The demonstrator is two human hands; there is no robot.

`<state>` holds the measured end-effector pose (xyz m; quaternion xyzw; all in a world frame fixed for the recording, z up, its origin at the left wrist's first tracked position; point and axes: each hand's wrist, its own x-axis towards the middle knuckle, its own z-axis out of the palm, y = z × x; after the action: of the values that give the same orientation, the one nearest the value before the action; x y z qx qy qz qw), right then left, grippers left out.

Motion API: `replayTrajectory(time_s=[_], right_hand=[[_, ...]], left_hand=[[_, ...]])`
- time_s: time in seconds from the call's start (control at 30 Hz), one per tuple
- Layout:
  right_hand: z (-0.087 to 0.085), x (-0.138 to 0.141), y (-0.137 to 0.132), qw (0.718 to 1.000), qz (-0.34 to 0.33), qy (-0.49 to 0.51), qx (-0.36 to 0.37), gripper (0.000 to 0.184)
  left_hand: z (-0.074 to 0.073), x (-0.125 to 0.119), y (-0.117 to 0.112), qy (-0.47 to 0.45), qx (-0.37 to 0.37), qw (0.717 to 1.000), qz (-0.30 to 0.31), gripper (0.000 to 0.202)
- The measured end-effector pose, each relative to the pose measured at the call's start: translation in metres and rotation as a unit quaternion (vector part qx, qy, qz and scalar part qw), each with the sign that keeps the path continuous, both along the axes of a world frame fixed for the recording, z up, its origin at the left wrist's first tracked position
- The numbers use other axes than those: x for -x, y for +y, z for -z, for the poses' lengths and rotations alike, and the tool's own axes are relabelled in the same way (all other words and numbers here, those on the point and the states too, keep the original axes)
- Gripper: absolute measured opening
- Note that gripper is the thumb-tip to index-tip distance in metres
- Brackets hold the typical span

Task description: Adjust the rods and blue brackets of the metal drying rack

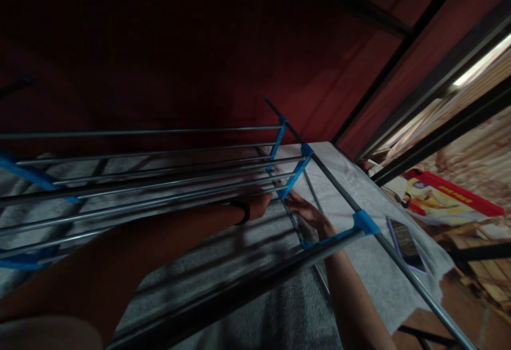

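Observation:
A drying rack of thin metal rods (159, 180) with blue plastic joints (295, 172) stands over a grey-white towel (255, 243). My left arm reaches under the rods and wears a black wristband (243, 211). My left hand (261, 203) is right at the rods near a blue joint, its fingers hidden behind them. My right hand (311, 214) lies below the rack frame on the towel, fingers stretched towards the same blue joint, holding nothing that I can see.
A phone (405, 243) lies on the white cloth at the right. Beyond it lies a red and yellow printed packet (443, 201). A dark red wall (199, 47) and black frame bars (399, 57) close off the back.

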<state>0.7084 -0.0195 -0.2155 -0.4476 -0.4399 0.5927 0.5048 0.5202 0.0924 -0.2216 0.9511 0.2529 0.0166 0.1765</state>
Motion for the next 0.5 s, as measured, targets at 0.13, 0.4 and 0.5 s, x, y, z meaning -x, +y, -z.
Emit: replayTrajectory(time_s=[0.13,0.4,0.5], right_hand=[[-0.010,0.008,-0.005,0.998,-0.008,0.069,0.001,0.062],[-0.020,0.012,-0.002,1.000,0.015,0.025,0.006,0.067],[-0.014,0.008,0.001,1.000,0.016,0.013,0.008,0.063]], left_hand=[[-0.003,-0.001,-0.003,-0.008,0.019,1.000,-0.016,0.026],[-0.002,0.000,-0.005,-0.069,0.079,0.994,-0.029,0.046],[0.003,-0.002,-0.005,-0.087,0.087,0.992,-0.028,0.057]])
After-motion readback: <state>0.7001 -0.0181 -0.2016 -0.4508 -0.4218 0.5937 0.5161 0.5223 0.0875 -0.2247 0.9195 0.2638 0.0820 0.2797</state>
